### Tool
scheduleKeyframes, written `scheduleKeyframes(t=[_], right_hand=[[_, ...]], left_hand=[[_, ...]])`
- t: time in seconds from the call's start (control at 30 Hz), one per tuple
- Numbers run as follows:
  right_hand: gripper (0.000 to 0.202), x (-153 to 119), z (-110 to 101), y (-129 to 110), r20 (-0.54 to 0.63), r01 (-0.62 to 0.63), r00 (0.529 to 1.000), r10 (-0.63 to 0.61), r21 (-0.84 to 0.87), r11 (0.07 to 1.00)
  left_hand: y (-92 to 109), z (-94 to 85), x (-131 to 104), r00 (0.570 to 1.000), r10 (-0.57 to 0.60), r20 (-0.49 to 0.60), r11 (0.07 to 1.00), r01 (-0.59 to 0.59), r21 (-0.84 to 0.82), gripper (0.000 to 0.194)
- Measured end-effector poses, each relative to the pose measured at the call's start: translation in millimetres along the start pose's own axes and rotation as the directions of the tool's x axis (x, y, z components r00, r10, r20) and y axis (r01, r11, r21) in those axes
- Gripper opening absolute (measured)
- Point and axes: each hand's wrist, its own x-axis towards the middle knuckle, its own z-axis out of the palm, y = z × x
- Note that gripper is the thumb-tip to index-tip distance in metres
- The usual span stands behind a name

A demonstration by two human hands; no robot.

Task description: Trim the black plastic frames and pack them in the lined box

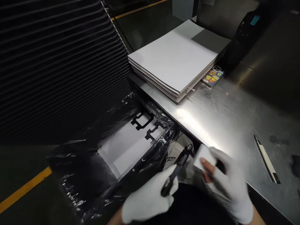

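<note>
Slim black part (176, 172): held in left hand (150, 197), grip clamped round its near end, beside the desk (222, 115) edge; long axis slanted away, up and right. White piece (203, 156): clamped in right hand's (227, 184) grip. Black plastic-lined container (82, 175): white sheet (130, 145) and black cut-outs (142, 121) held inside. On desk: cutter (266, 159), then phone (212, 76) and stacked sheets (175, 56) placed beyond
</note>
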Motion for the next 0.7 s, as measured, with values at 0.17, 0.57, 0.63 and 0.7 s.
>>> scheduleKeyframes(t=[0.17,0.57,0.63,0.7], right_hand=[[0.05,-34.1,-16.5,51.7,-0.275,0.003,0.96,-0.044,-0.147,0.989],[0.039,-57.8,-12.0,92.7,-0.291,-0.131,0.956,0.047,-0.278,0.952],[0.04,-60.2,-13.6,84.7,-0.331,-0.219,0.934,0.131,-0.244,0.945],[0.044,-43.4,-10.4,72.7,-0.316,-0.297,0.921,0.228,-0.189,0.936]], left_hand=[[-56.5,-119.1,-40.8,0.782,-0.066,-0.62,0.992,0.118,0.043,0.066],[-260.7,-209.6,40.6,0.741,-0.356,-0.57,0.793,0.562,0.235,0.061],[-272.7,-205.3,50.7,0.737,-0.305,-0.603,0.763,0.568,0.308,0.07],[-277.9,-198.9,56.0,0.766,-0.26,-0.588,0.748,0.545,0.38,0.073]])
